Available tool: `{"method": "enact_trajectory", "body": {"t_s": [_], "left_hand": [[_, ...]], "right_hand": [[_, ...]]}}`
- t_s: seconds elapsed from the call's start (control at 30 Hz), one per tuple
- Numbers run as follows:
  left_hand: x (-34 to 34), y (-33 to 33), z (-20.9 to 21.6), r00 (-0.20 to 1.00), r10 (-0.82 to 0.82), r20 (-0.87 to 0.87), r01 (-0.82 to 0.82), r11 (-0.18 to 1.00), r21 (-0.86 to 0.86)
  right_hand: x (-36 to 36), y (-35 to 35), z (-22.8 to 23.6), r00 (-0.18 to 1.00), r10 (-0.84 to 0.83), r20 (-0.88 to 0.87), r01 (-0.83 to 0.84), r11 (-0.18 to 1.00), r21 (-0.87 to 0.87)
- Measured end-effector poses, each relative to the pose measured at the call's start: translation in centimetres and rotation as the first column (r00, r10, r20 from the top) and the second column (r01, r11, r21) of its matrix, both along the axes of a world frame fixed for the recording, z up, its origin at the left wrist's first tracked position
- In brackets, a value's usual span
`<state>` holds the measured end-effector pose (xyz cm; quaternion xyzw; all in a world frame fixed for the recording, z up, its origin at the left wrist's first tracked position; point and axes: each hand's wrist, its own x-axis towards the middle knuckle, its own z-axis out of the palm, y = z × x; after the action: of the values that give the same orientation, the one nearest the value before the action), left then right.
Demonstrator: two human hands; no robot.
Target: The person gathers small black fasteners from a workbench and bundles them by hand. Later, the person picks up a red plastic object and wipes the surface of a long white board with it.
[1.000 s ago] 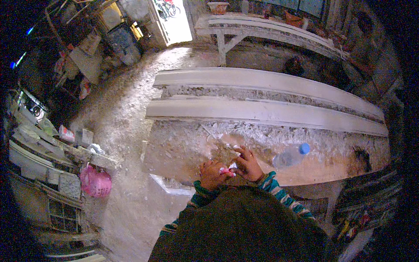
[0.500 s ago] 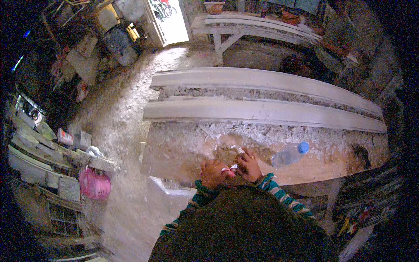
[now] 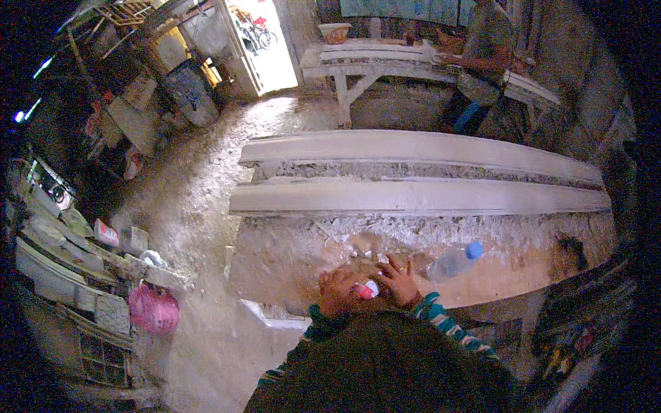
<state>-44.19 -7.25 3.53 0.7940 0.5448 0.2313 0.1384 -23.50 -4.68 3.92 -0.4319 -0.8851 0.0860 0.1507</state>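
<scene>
At the near edge of a dusty wooden workbench (image 3: pixel 275 255), my two hands are close together, in striped sleeves. My left hand (image 3: pixel 335 290) is curled around one side of a small red-and-white thing (image 3: pixel 367 290), perhaps a small packet; its kind is too blurred to tell. On the other side, my right hand (image 3: pixel 399 281) has its fingers spread, with the thumb side close to that thing. Right of my hand lies a clear plastic bottle (image 3: pixel 451 263) with a blue cap. Small white scraps lie just beyond my fingers.
Two long white moulding strips (image 3: pixel 413 196) run across the bench. A pink container (image 3: pixel 153 308) hangs or stands by a cluttered side bench at left. Another person (image 3: pixel 485 62) is at the far bench (image 3: pixel 372 55), where a bowl (image 3: pixel 335 33) sits. A bright doorway opens at the back.
The view has tilted up, so the scene sits lower. My right fingers have spread, and more of the red-and-white thing shows. The other person has come further into view.
</scene>
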Motion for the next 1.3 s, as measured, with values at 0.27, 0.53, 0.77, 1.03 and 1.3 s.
{"method": "enact_trajectory", "body": {"t_s": [0.27,0.53,0.77,1.03,1.3], "left_hand": [[0.0,0.6,3.5,0.758,0.205,0.620,-0.273,0.962,0.015],[0.4,1.4,0.2,0.388,0.280,0.878,-0.032,0.956,-0.291],[0.6,2.0,2.0,0.145,0.480,0.865,0.028,0.872,-0.488],[0.8,1.8,3.6,0.017,0.424,0.906,0.133,0.897,-0.422],[1.4,1.6,4.0,-0.009,0.383,0.924,0.084,0.921,-0.381]], "right_hand": [[0.6,-0.1,0.7,0.589,-0.552,-0.590,-0.320,0.511,-0.798],[-0.1,-1.4,0.6,0.232,-0.857,-0.459,-0.751,0.142,-0.645],[-0.3,-1.7,-1.3,0.426,-0.714,-0.556,-0.456,0.362,-0.813],[-0.1,-2.1,0.4,0.476,-0.722,-0.503,-0.652,0.094,-0.752],[-0.4,-1.7,-0.5,0.486,-0.703,-0.519,-0.642,0.116,-0.758]]}}
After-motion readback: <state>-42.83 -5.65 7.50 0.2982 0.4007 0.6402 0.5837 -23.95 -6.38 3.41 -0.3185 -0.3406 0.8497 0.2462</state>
